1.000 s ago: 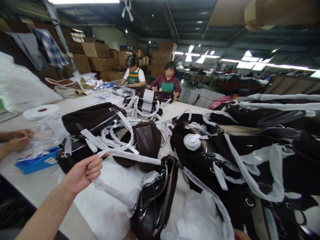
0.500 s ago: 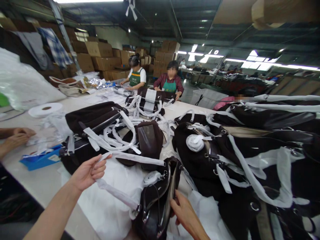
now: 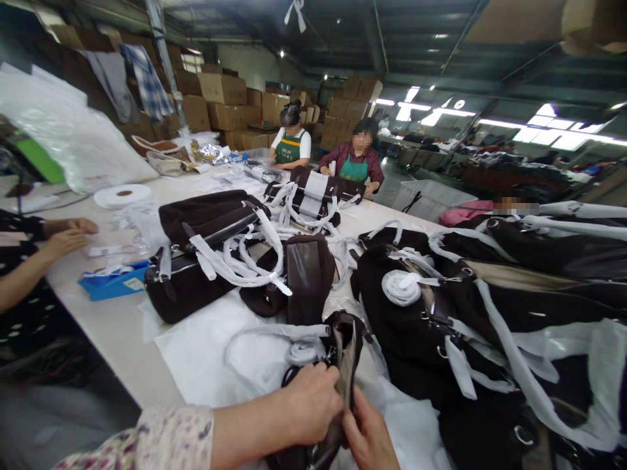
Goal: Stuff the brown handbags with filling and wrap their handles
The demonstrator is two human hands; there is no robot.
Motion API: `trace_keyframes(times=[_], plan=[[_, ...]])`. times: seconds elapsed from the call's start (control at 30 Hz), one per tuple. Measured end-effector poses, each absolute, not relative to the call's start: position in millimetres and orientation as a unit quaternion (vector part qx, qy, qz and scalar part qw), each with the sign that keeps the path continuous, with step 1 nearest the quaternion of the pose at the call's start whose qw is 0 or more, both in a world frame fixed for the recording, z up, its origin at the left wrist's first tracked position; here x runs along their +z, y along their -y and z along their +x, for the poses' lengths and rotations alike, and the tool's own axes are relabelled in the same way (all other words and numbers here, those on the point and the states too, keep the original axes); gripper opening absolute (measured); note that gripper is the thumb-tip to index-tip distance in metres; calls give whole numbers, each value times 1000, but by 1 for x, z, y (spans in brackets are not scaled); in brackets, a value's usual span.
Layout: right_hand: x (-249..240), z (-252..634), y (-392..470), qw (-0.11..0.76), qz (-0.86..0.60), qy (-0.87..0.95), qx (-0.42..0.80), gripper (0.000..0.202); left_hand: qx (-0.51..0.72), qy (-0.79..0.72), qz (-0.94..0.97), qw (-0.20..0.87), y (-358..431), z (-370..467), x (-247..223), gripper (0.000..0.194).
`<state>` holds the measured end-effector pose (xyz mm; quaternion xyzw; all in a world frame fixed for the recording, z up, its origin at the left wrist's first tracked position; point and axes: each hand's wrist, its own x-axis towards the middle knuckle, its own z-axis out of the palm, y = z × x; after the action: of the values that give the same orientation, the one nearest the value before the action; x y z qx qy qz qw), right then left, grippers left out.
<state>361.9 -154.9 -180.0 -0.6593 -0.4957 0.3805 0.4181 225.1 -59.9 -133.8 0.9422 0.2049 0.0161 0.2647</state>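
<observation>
At table edge (image 3: 117, 339), left hand (image 3: 311, 401), right hand (image 3: 369, 434) clutching dark bag (image 3: 343, 352)

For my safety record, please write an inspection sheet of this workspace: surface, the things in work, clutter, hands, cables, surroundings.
Surface: long pale table, partly covered by white sheet.
Things in work: dark brown bag standing on its edge, its strap wrapped in white paper.
Clutter: many dark bags with white-wrapped straps; white tape roll; blue tray.
Hands: left hand and right hand both grip the bag's near end.
Cables: nothing seen.
Surroundings: a co-worker's hands at left; two people in green aprons at the far end; stacked cardboard boxes behind.
</observation>
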Motion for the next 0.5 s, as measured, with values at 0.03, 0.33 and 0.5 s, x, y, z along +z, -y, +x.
trace_keyframes(times=[0.03, 0.33, 0.5], plan=[[-182, 365, 158, 412, -660, 494, 388, 42, -12, -219, 943, 252, 56, 227, -145, 11], [-209, 371, 175, 409, -664, 493, 385, 53, -81, -309, 897, 305, -15, 238, -209, 80], [-224, 367, 175, 439, -673, 468, 368, 51, -164, -288, 916, 225, -10, 244, -211, 91]])
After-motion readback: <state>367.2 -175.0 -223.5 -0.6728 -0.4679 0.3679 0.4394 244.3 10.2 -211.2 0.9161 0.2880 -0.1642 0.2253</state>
